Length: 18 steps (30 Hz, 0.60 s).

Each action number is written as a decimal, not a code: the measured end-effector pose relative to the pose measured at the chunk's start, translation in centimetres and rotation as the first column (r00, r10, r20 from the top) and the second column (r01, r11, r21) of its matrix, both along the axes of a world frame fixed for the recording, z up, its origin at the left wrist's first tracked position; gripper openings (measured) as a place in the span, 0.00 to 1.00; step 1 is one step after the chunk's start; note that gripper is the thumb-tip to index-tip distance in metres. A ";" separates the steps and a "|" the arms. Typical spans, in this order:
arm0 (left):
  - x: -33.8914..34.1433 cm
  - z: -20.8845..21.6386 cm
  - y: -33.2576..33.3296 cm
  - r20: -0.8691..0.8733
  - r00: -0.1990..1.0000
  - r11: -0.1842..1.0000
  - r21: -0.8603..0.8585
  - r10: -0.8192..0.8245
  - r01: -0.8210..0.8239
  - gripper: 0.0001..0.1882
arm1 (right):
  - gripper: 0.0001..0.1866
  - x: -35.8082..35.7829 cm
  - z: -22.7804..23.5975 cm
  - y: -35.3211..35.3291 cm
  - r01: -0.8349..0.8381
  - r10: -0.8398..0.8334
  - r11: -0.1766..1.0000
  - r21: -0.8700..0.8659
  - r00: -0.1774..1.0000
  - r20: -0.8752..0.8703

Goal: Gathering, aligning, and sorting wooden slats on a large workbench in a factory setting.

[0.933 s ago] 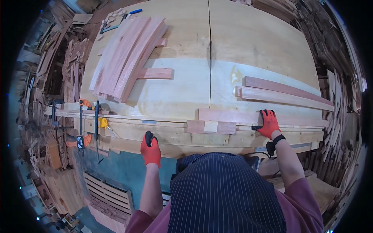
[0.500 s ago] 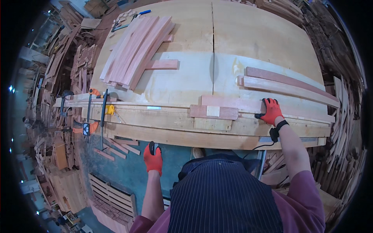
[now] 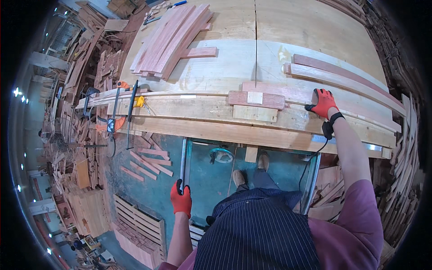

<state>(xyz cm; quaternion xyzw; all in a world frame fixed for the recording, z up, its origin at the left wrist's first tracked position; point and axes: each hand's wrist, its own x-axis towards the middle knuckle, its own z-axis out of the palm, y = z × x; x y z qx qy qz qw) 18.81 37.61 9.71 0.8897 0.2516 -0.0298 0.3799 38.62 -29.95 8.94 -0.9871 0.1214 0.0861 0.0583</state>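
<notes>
I am pressing my right hand (image 3: 323, 102), gloved and flat, onto the long reddish wood strip (image 3: 288, 92) lying across the tabletop (image 3: 216, 72); the grip is spread, not wrapped. My left hand (image 3: 181, 199) is hanging below the tabletop edge, curled loosely around nothing. The strip looks stiff, light and springy; I judge it best held near mid-length, beside the clamped block (image 3: 255, 100).

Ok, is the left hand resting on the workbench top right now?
No: the left hand hangs below the bench edge over the green floor, beside a metal frame leg, while the right hand presses on the long boards.
</notes>
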 end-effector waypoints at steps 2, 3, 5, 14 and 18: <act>-1.4 0.2 0.7 -0.044 0.998 0.998 -0.036 0.044 -0.046 0.24 | 0.53 0.1 -0.2 -0.2 0.000 -0.001 0.999 -0.033 1.000 -0.028; -2.0 0.3 1.2 -0.066 0.996 0.996 -0.066 0.062 -0.066 0.25 | 0.53 0.1 -0.1 -0.5 0.006 -0.008 0.998 -0.057 0.999 -0.048; -3.1 0.2 1.1 -0.044 0.999 0.999 -0.044 -0.008 0.006 0.27 | 0.54 0.8 -0.3 -1.3 -0.013 0.005 0.998 -0.059 0.990 -0.142; -5.6 2.2 -0.1 0.022 1.000 0.995 -0.098 0.010 -0.008 0.27 | 0.52 0.6 1.2 0.0 0.029 -0.031 0.999 -0.032 0.998 -0.053; -4.3 3.1 -1.4 0.054 0.998 1.000 -0.021 -0.019 0.020 0.26 | 0.52 0.6 1.7 0.4 0.046 -0.046 0.999 -0.001 0.998 -0.045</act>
